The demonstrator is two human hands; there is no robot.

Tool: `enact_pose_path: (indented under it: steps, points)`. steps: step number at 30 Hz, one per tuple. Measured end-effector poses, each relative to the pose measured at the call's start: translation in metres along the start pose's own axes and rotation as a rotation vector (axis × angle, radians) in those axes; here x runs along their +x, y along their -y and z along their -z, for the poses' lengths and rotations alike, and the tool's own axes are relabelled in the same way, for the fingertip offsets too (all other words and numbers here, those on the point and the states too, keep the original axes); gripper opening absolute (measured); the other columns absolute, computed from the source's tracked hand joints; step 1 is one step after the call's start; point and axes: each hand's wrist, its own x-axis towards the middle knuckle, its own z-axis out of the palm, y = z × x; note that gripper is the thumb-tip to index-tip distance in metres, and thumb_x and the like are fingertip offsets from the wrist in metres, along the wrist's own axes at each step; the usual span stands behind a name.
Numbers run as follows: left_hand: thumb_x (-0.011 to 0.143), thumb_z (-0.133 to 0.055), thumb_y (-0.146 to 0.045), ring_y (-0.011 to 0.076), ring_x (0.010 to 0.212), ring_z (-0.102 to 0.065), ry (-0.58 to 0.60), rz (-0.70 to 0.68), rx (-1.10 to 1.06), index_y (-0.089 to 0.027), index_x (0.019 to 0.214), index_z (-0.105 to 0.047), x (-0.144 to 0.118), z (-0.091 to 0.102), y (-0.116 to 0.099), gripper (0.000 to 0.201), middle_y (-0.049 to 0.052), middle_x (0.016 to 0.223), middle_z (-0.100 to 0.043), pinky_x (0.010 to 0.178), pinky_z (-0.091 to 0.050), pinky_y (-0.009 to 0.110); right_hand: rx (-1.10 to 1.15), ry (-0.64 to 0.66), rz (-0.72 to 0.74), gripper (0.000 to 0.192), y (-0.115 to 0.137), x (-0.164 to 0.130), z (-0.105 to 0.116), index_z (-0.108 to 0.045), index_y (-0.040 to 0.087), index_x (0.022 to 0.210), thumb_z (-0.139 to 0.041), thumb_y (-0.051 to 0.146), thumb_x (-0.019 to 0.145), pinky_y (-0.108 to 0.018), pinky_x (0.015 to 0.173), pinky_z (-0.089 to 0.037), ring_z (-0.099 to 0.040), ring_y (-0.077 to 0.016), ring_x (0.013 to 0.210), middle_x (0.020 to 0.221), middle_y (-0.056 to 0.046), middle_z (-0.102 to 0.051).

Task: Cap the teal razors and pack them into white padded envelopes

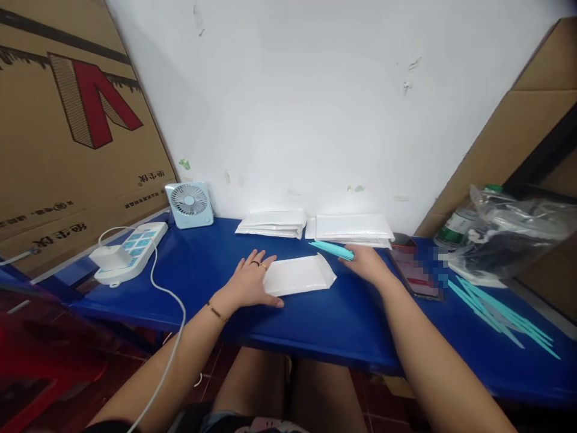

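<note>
A white padded envelope lies flat on the blue table, its flap end toward the right. My left hand rests at its left end, fingers spread and thumb along the near edge. In my right hand is a small bundle of flat turquoise strips, pinched at one end. The strips point left, above the envelope's flap end. Behind them, two stacks of white padded envelopes, a left stack and a right stack, lie by the wall.
Loose turquoise strips and a phone lie on the right. A plastic-wrapped item and a bottle stand behind. At left are a small fan and a power strip; its cable crosses my left forearm.
</note>
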Motion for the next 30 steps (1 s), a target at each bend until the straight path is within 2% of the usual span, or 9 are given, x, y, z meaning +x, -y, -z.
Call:
enact_pose_path:
  steps: [2,5,9,13,16,23,26,30]
  points:
    - [0.046,-0.067,-0.075,0.0386,0.137,-0.017,0.07,-0.015,0.014,-0.024,0.145,-0.02,0.015,-0.01,0.0,0.121,0.017,0.148,-0.026,0.107,-0.016,0.056,0.011,-0.017,0.014,0.018,0.0,-0.004,0.006,-0.062,0.019,0.081,-0.053,0.034,0.08,-0.024,0.06,-0.034,-0.058,-0.0193,0.07,0.075,-0.005,-0.064]
    - [0.052,-0.066,-0.072,0.0348,0.133,-0.028,0.088,-0.119,-0.029,-0.018,0.144,-0.022,0.023,-0.016,-0.001,0.116,0.018,0.144,-0.034,0.108,-0.021,0.049,-0.015,-0.012,0.059,0.015,0.001,-0.022,0.02,-0.061,0.019,0.082,-0.052,0.031,0.08,-0.024,0.06,-0.034,-0.057,-0.0185,0.07,0.077,-0.004,-0.065]
    - [0.059,-0.07,-0.055,0.0303,0.123,-0.044,0.03,-0.213,-0.1,-0.018,0.141,-0.031,0.009,-0.013,0.0,0.097,0.014,0.134,-0.045,0.103,-0.033,0.039,-0.193,0.024,0.1,0.006,0.001,-0.064,0.033,-0.058,0.02,0.08,-0.054,0.022,0.077,-0.025,0.058,-0.031,-0.057,-0.0181,0.071,0.079,-0.004,-0.064]
    - [0.059,-0.073,-0.041,0.0283,0.117,-0.048,0.001,-0.279,-0.183,-0.023,0.138,-0.035,-0.011,-0.011,-0.006,0.09,0.01,0.127,-0.05,0.103,-0.033,0.039,-0.401,0.062,0.028,0.012,-0.002,-0.108,0.031,-0.056,0.02,0.087,-0.056,0.02,0.076,-0.025,0.055,-0.027,-0.058,-0.0201,0.077,0.088,-0.005,-0.063]
    - [0.06,-0.072,-0.038,0.0287,0.116,-0.048,0.014,-0.299,-0.213,-0.025,0.137,-0.036,-0.018,-0.012,-0.015,0.087,0.009,0.126,-0.05,0.102,-0.033,0.04,-0.493,0.075,0.009,0.012,0.001,-0.13,0.025,-0.056,0.02,0.09,-0.054,0.018,0.078,-0.026,0.054,-0.026,-0.057,-0.021,0.081,0.088,-0.007,-0.062]
    - [0.061,-0.071,-0.04,0.0299,0.115,-0.049,-0.003,-0.313,-0.157,-0.024,0.137,-0.036,-0.019,-0.019,-0.025,0.086,0.01,0.126,-0.05,0.1,-0.033,0.041,-0.554,-0.025,0.032,0.013,0.015,-0.145,0.026,-0.057,0.018,0.091,-0.048,0.015,0.081,-0.029,0.057,-0.025,-0.053,-0.0221,0.082,0.088,-0.01,-0.059]
    - [0.06,-0.071,-0.041,0.0294,0.114,-0.049,0.01,-0.301,-0.175,-0.026,0.137,-0.036,-0.019,-0.021,-0.024,0.086,0.009,0.126,-0.049,0.1,-0.034,0.04,-0.572,-0.084,0.021,0.015,0.013,-0.148,0.031,-0.057,0.017,0.092,-0.05,0.015,0.08,-0.029,0.059,-0.025,-0.051,-0.0234,0.083,0.088,-0.011,-0.058]
    - [0.059,-0.071,-0.042,0.0308,0.116,-0.048,0.021,-0.29,-0.189,-0.027,0.138,-0.035,-0.021,-0.02,-0.022,0.087,0.008,0.126,-0.049,0.1,-0.034,0.04,-0.574,-0.099,0.044,0.017,0.009,-0.153,0.027,-0.058,0.017,0.092,-0.048,0.012,0.08,-0.03,0.062,-0.027,-0.05,-0.0237,0.083,0.087,-0.011,-0.058]
